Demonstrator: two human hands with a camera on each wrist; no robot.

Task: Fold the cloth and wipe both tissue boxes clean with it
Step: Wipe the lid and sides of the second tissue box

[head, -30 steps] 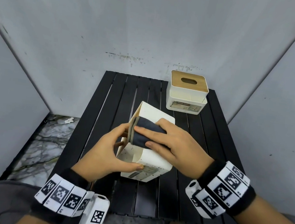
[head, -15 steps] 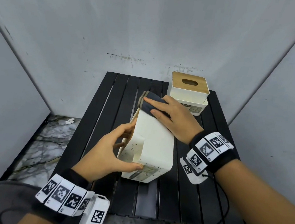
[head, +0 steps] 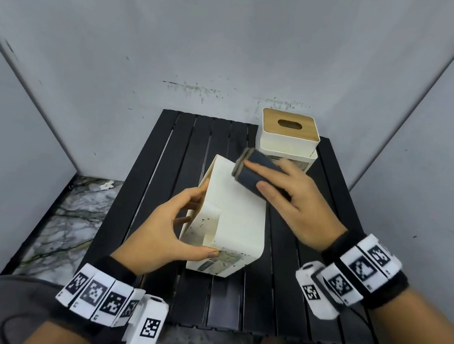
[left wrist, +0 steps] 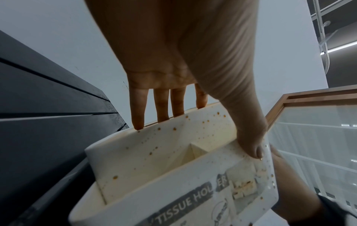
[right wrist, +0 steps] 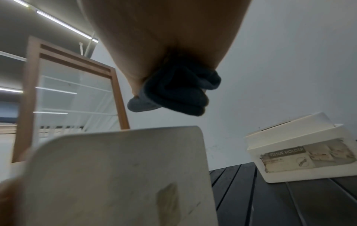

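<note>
On the black slatted table [head: 183, 150], a white tissue box [head: 232, 217] is tipped onto its side and gripped by the left hand [head: 162, 232], thumb on the near labelled edge and fingers [left wrist: 161, 105] curled over the far rim. Brown specks are seen on its side wall. A folded dark cloth [head: 254, 172] is pinched in the right hand [head: 295, 205] at the box's far upper edge. A second tissue box [head: 287, 139], topped by a wooden lid, stands upright at the far right corner.
</note>
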